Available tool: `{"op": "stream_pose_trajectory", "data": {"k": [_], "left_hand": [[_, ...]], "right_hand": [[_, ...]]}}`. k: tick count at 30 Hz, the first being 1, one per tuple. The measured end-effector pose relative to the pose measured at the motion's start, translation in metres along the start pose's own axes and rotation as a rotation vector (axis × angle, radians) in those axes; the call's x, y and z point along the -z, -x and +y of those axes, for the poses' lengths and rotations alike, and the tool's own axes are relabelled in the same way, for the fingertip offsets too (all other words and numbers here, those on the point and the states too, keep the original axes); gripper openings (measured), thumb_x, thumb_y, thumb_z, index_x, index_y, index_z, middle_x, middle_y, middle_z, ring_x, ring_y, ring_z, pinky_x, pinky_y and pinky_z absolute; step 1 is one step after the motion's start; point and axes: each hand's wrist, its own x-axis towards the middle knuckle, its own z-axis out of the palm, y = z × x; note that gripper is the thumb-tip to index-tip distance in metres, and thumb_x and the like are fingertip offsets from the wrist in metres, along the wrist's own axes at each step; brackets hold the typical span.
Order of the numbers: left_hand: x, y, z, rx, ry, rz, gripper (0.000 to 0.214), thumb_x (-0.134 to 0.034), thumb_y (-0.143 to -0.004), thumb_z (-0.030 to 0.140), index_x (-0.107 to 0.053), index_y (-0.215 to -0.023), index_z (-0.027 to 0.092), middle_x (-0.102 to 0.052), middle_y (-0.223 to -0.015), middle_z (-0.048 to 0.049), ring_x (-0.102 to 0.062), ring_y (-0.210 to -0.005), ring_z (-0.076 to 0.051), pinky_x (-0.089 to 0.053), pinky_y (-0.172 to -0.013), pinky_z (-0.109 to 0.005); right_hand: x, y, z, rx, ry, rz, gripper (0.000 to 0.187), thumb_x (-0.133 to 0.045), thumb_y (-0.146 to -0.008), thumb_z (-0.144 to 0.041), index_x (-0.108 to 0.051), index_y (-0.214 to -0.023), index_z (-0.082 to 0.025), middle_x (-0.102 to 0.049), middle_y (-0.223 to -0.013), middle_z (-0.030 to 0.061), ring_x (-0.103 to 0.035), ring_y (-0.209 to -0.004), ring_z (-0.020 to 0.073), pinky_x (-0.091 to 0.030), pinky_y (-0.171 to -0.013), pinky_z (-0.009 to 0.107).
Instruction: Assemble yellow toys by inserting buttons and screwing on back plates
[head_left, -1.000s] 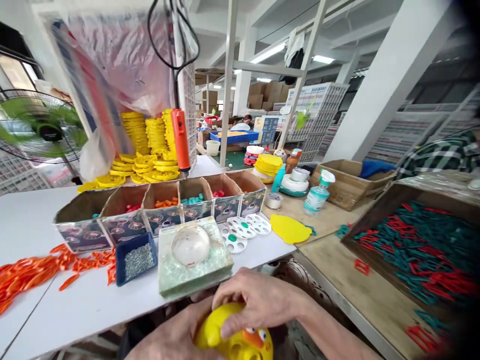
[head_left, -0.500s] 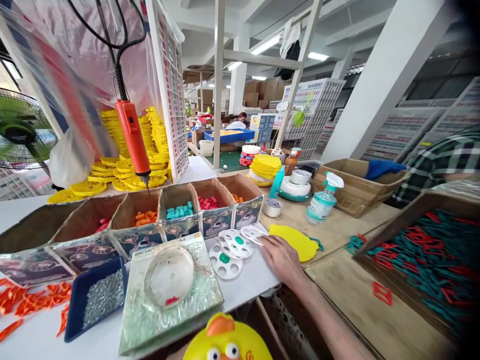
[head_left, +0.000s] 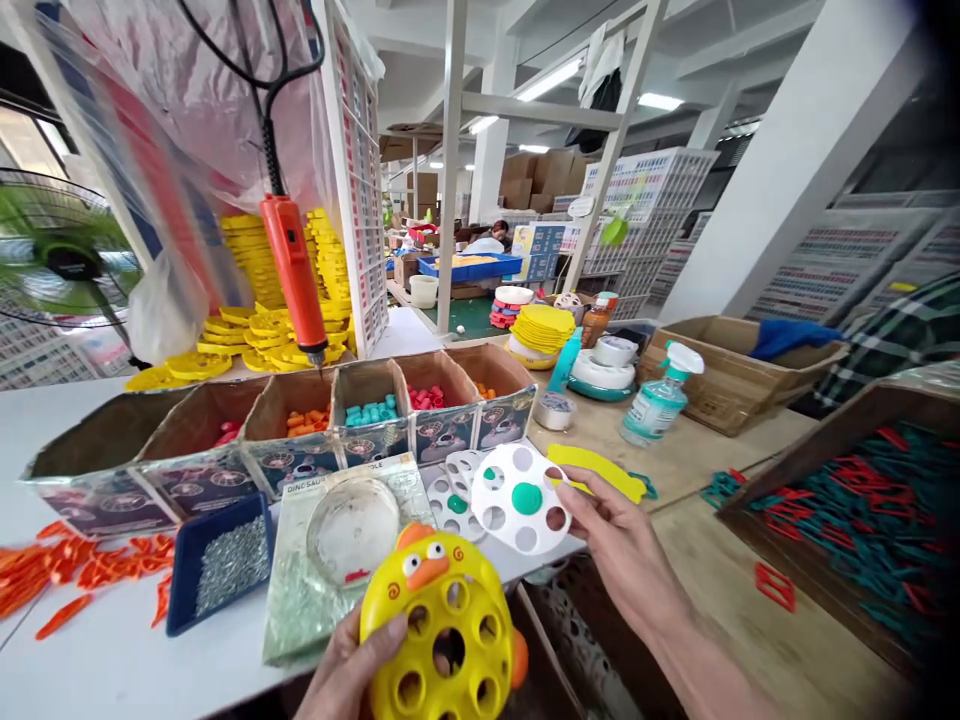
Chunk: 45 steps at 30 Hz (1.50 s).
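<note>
My left hand [head_left: 352, 655] grips a yellow duck-shaped plastic shell [head_left: 439, 625] at the near edge, its thumb on the front. The shell has several round holes around a larger middle hole, and an orange beak. Between the thumb and fingers of my right hand [head_left: 611, 525] is a white disc with holes [head_left: 517, 460] and a green centre, raised to the right of the shell and apart from it. More white discs [head_left: 450, 500] lie on the table behind. A shallow round dish [head_left: 354, 530] sits on a plastic-wrapped box [head_left: 300, 590] to the left.
Cardboard bins [head_left: 292, 462] with coloured small parts form a row behind. An orange electric screwdriver [head_left: 295, 275] hangs above them. A blue tray of screws [head_left: 184, 570] stands at left. At right are a spray bottle [head_left: 652, 405] and a box of green and red parts [head_left: 750, 525].
My right hand has lifted a white disc from the table and turned its face towards me. My left hand has come into view, and the duck shell is higher, showing its holes.
</note>
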Motion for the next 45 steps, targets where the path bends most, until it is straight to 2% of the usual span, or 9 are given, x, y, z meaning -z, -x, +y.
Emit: {"op": "stream_pose_trajectory", "data": {"k": [8, 11, 14, 18, 25, 31, 36, 42, 45], "left_hand": [[-0.016, 0.001, -0.002, -0.255, -0.029, -0.059, 0.051, -0.090, -0.073, 0.040, -0.074, -0.115, 0.015, -0.081, -0.106, -0.0157, -0.075, -0.105, -0.037, -0.059, -0.092, -0.043], [-0.015, 0.001, -0.007, -0.355, -0.073, -0.116, 0.049, -0.091, -0.071, 0.040, -0.075, -0.110, 0.016, -0.081, -0.108, -0.0145, -0.074, -0.105, -0.036, -0.058, -0.092, -0.042], [-0.009, -0.001, -0.011, -0.416, -0.117, -0.197, 0.049, -0.092, -0.071, 0.032, -0.072, -0.114, 0.018, -0.080, -0.110, -0.0118, -0.074, -0.103, -0.034, -0.059, -0.089, -0.039], [-0.001, -0.001, -0.013, -0.446, -0.174, -0.226, 0.056, -0.091, -0.072, 0.026, -0.067, -0.122, 0.019, -0.079, -0.114, -0.0107, -0.074, -0.101, -0.031, -0.060, -0.085, -0.036], [0.006, 0.004, -0.011, -0.464, -0.242, -0.110, 0.051, -0.089, -0.076, 0.027, -0.064, -0.118, 0.016, -0.079, -0.112, -0.0125, -0.075, -0.095, -0.029, -0.061, -0.081, -0.035], [0.007, 0.011, -0.007, -0.403, -0.164, -0.201, 0.048, -0.088, -0.076, 0.023, -0.065, -0.118, 0.016, -0.079, -0.113, -0.0124, -0.075, -0.100, -0.031, -0.060, -0.087, -0.037], [0.007, 0.012, -0.005, -0.413, -0.077, -0.182, 0.052, -0.086, -0.079, 0.022, -0.062, -0.125, 0.017, -0.077, -0.119, -0.0127, -0.073, -0.106, -0.032, -0.059, -0.092, -0.039], [0.004, 0.015, 0.001, -0.411, -0.031, -0.165, 0.056, -0.086, -0.078, 0.022, -0.059, -0.127, 0.017, -0.076, -0.120, -0.0136, -0.073, -0.109, -0.033, -0.059, -0.093, -0.041], [0.004, 0.016, 0.005, -0.357, 0.006, -0.157, 0.066, -0.088, -0.075, 0.021, -0.057, -0.133, 0.018, -0.077, -0.119, -0.0139, -0.074, -0.108, -0.033, -0.059, -0.093, -0.041]], "right_hand": [[-0.039, 0.076, 0.039, -0.317, -0.298, -0.027, 0.033, -0.091, -0.070, -0.035, -0.071, -0.094, -0.025, -0.078, -0.095, 0.0018, -0.074, -0.078, 0.0215, -0.063, -0.081, 0.039], [-0.057, 0.101, 0.057, -0.299, -0.299, 0.005, 0.058, -0.093, -0.067, -0.036, -0.068, -0.118, -0.026, -0.079, -0.105, 0.0066, -0.077, -0.094, 0.0309, -0.062, -0.089, 0.048], [-0.074, 0.116, 0.069, -0.287, -0.302, 0.024, 0.097, -0.094, -0.064, -0.041, -0.046, -0.148, -0.031, -0.077, -0.120, 0.0098, -0.073, -0.109, 0.0344, -0.061, -0.094, 0.049], [-0.085, 0.123, 0.075, -0.287, -0.228, 0.048, 0.119, -0.094, -0.064, -0.044, -0.026, -0.160, -0.030, -0.080, -0.111, 0.0090, -0.076, -0.097, 0.0322, -0.064, -0.083, 0.043], [-0.079, 0.129, 0.077, -0.281, -0.093, 0.109, 0.089, -0.088, -0.071, -0.050, -0.049, -0.147, -0.024, -0.081, -0.101, 0.0072, -0.073, -0.074, 0.0254, -0.050, -0.045, 0.026], [-0.062, 0.129, 0.080, -0.364, 0.012, 0.032, 0.078, -0.091, -0.067, -0.049, -0.061, -0.132, -0.020, -0.078, -0.077, 0.0017, -0.061, -0.052, 0.0164, -0.052, -0.045, 0.026], [-0.072, 0.135, 0.067, -0.254, 0.182, 0.074, 0.072, -0.089, -0.062, -0.057, -0.069, -0.121, -0.022, -0.082, -0.093, 0.0065, -0.077, -0.080, 0.0269, -0.065, -0.068, 0.028], [-0.070, 0.132, 0.055, -0.161, 0.239, -0.033, 0.098, -0.082, -0.069, -0.061, -0.044, -0.150, -0.021, -0.080, -0.086, 0.0055, -0.078, -0.087, 0.0264, -0.065, -0.070, 0.026], [-0.061, 0.124, 0.058, -0.101, 0.359, -0.107, 0.093, -0.081, -0.072, -0.059, -0.045, -0.149, -0.021, -0.078, -0.079, 0.0030, -0.076, -0.078, 0.0233, -0.063, -0.064, 0.024]]}}
